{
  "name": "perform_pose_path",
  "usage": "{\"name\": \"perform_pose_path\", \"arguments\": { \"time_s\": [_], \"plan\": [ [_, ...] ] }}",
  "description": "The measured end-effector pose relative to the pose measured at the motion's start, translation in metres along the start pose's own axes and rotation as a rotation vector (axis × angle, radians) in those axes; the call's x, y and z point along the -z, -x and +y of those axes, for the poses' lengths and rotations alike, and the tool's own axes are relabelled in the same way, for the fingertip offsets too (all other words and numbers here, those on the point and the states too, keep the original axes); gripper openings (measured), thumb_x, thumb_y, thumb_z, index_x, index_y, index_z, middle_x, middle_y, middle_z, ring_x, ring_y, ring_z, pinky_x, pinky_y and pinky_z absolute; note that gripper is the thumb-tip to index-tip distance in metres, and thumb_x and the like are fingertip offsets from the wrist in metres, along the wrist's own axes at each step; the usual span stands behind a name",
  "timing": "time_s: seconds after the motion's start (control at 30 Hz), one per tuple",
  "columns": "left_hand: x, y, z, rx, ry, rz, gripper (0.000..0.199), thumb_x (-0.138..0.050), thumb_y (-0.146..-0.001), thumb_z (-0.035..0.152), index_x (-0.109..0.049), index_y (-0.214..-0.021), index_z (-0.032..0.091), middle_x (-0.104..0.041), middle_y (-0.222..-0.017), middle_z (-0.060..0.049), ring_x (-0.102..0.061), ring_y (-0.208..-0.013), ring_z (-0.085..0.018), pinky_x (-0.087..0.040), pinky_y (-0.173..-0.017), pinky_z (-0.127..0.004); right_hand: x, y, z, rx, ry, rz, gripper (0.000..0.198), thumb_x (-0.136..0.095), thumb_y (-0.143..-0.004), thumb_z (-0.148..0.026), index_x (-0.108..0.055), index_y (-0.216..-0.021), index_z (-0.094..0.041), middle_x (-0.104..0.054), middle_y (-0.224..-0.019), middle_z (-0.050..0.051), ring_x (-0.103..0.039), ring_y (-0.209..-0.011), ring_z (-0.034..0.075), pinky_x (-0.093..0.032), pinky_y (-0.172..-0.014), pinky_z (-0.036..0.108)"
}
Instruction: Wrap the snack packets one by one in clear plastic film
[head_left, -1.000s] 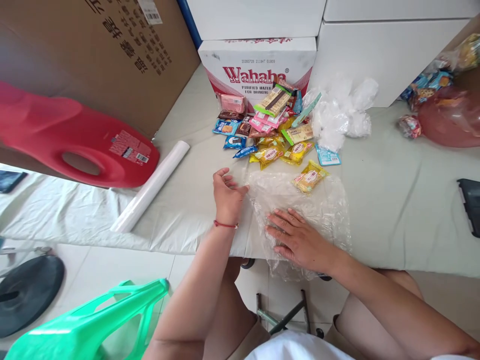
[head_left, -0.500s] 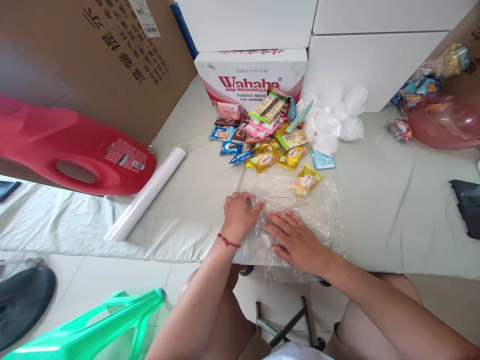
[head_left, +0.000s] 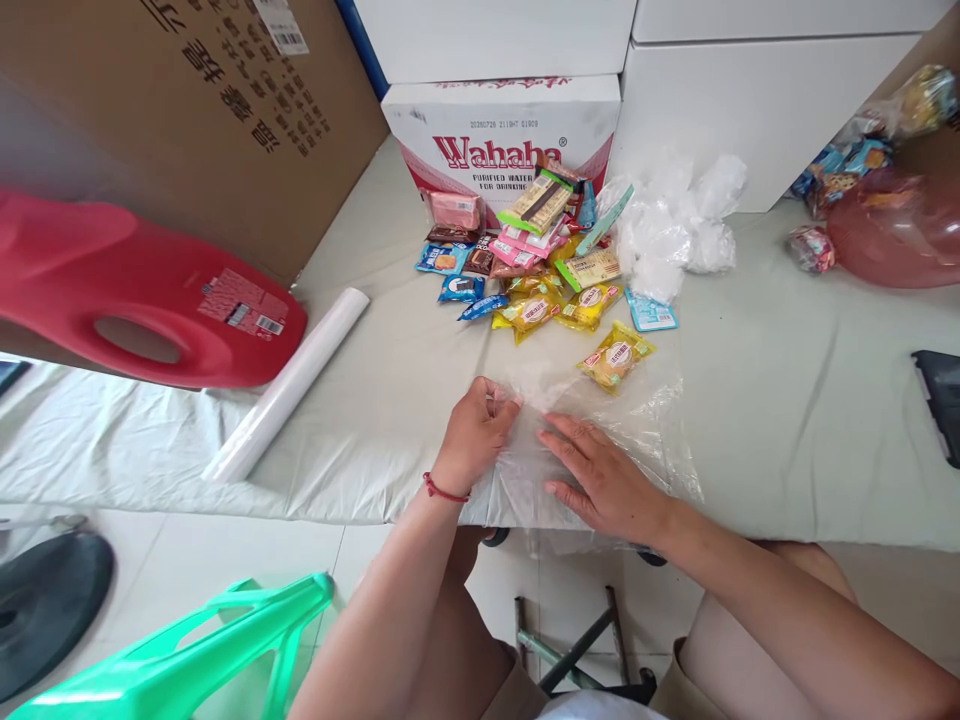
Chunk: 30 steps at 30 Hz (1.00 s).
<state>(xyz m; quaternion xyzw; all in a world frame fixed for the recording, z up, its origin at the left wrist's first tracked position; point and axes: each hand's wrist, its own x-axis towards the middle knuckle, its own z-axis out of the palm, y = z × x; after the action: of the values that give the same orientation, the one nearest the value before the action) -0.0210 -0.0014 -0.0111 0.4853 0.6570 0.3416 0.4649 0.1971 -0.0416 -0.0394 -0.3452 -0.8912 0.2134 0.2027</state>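
Observation:
A sheet of clear plastic film (head_left: 645, 440) lies over the cloth-covered table in front of me, its lower part hanging past the front edge. My left hand (head_left: 480, 425), with a red string bracelet at the wrist, pinches the film's left side between thumb and fingers. My right hand (head_left: 600, 475) rests with spread fingers on the film, holding nothing. A yellow-wrapped snack (head_left: 616, 357) sits at the film's far edge. Behind it is a pile of packaged snacks (head_left: 532, 235) in yellow, blue, pink and brown wrappers.
A white roll (head_left: 289, 385) lies left, beside a red plastic jug (head_left: 142, 290) and a large carton (head_left: 225, 90). Behind the snacks stands a Wahaha water box (head_left: 499, 125). Crumpled clear bundles (head_left: 675, 225), a pink balloon-like bag (head_left: 900, 235) and a black phone (head_left: 941, 400) are right. A green stool (head_left: 187, 650) stands below.
My left hand has drawn the film slightly left, and it looks flatter between my hands. My right hand has shifted slightly right with its fingers less pressed down.

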Motion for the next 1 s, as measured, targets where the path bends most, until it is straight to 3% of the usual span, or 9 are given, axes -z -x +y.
{"name": "perform_pose_path", "arguments": {
  "time_s": [0.17, 0.3, 0.4, 0.47, 0.53, 0.67, 0.8, 0.9, 1.0],
  "plan": [
    [0.024, -0.001, -0.009, 0.117, -0.014, 0.021, 0.029, -0.076, -0.071, 0.037, -0.056, -0.087, 0.024, -0.046, -0.050, 0.010, -0.038, -0.044, -0.012, -0.027, -0.049, -0.025, 0.001, -0.001, 0.000, 0.005, 0.043, -0.058, 0.059, -0.049, -0.105, -0.042, -0.043, -0.156, -0.015, -0.041, -0.163, 0.017, -0.040, -0.150, 0.032, -0.040, -0.121, 0.055],
    [0.032, 0.003, -0.010, 0.061, -0.058, 0.050, 0.016, -0.071, -0.071, 0.034, -0.064, -0.073, 0.020, -0.047, -0.054, 0.006, -0.040, -0.051, -0.011, -0.028, -0.052, -0.025, -0.001, -0.001, -0.003, 0.002, 0.060, -0.082, 0.055, -0.048, -0.105, -0.041, -0.047, -0.154, -0.016, -0.038, -0.165, 0.017, -0.037, -0.152, 0.032, -0.035, -0.124, 0.057],
    [0.025, 0.009, -0.003, 0.010, 0.168, 0.048, 0.024, -0.073, -0.072, 0.038, -0.057, -0.071, 0.020, -0.055, -0.066, 0.005, -0.051, -0.062, -0.011, -0.040, -0.061, -0.024, -0.003, 0.000, -0.007, -0.051, 0.027, -0.075, 0.057, -0.045, -0.107, -0.039, -0.040, -0.159, -0.017, -0.032, -0.168, 0.015, -0.030, -0.156, 0.030, -0.029, -0.127, 0.057],
    [0.017, 0.012, 0.002, 0.068, 0.352, -0.012, 0.032, -0.073, -0.074, 0.044, -0.051, -0.077, 0.021, -0.060, -0.077, 0.004, -0.057, -0.065, -0.011, -0.049, -0.066, -0.026, -0.003, 0.000, -0.009, -0.113, -0.068, -0.052, 0.061, -0.043, -0.107, -0.041, -0.031, -0.163, -0.021, -0.028, -0.170, 0.013, -0.028, -0.157, 0.028, -0.031, -0.127, 0.055],
    [0.010, 0.015, 0.006, 0.135, 0.397, -0.028, 0.035, -0.072, -0.077, 0.047, -0.047, -0.081, 0.023, -0.061, -0.081, 0.005, -0.057, -0.058, -0.010, -0.051, -0.060, -0.026, 0.000, -0.002, -0.007, -0.183, -0.214, 0.010, 0.063, -0.044, -0.106, -0.042, -0.026, -0.165, -0.026, -0.031, -0.169, 0.012, -0.037, -0.153, 0.028, -0.037, -0.124, 0.054],
    [0.008, 0.017, 0.002, 0.127, 0.188, 0.092, 0.031, -0.068, -0.083, 0.044, -0.044, -0.082, 0.024, -0.046, -0.062, 0.010, -0.041, -0.041, -0.007, -0.035, -0.043, -0.021, 0.014, -0.007, 0.005, -0.392, -0.678, 0.177, 0.066, -0.053, -0.102, -0.046, -0.029, -0.163, -0.034, -0.037, -0.165, 0.012, -0.064, -0.128, 0.026, -0.053, -0.109, 0.050],
    [0.018, 0.016, -0.005, 0.158, 0.024, -0.009, 0.032, -0.071, -0.081, 0.047, -0.051, -0.080, 0.023, -0.042, -0.051, 0.011, -0.038, -0.042, -0.009, -0.031, -0.043, -0.022, 0.028, -0.015, 0.016, -0.658, -1.199, 0.225, 0.071, -0.066, -0.094, -0.049, -0.036, -0.158, -0.040, -0.034, -0.167, 0.007, -0.069, -0.118, 0.024, -0.063, -0.094, 0.045],
    [0.022, 0.018, -0.005, 0.122, 0.041, -0.009, 0.036, -0.074, -0.077, 0.049, -0.055, -0.071, 0.020, -0.052, -0.056, 0.006, -0.045, -0.051, -0.009, -0.036, -0.050, -0.022, 0.028, -0.018, 0.020, -0.734, -1.300, 0.252, 0.075, -0.073, -0.088, -0.045, -0.040, -0.156, -0.041, -0.033, -0.168, 0.005, -0.073, -0.104, 0.020, -0.063, -0.093, 0.043],
    [0.018, 0.021, 0.002, 0.137, 0.332, -0.050, 0.038, -0.080, -0.071, 0.047, -0.054, -0.074, 0.019, -0.066, -0.080, 0.000, -0.065, -0.075, -0.013, -0.052, -0.070, -0.026, 0.018, -0.015, 0.024, -0.689, -1.140, 0.258, 0.091, -0.080, -0.080, -0.044, -0.035, -0.159, -0.040, -0.032, -0.168, 0.007, -0.073, -0.100, 0.021, -0.062, -0.093, 0.044]
  ]
}}
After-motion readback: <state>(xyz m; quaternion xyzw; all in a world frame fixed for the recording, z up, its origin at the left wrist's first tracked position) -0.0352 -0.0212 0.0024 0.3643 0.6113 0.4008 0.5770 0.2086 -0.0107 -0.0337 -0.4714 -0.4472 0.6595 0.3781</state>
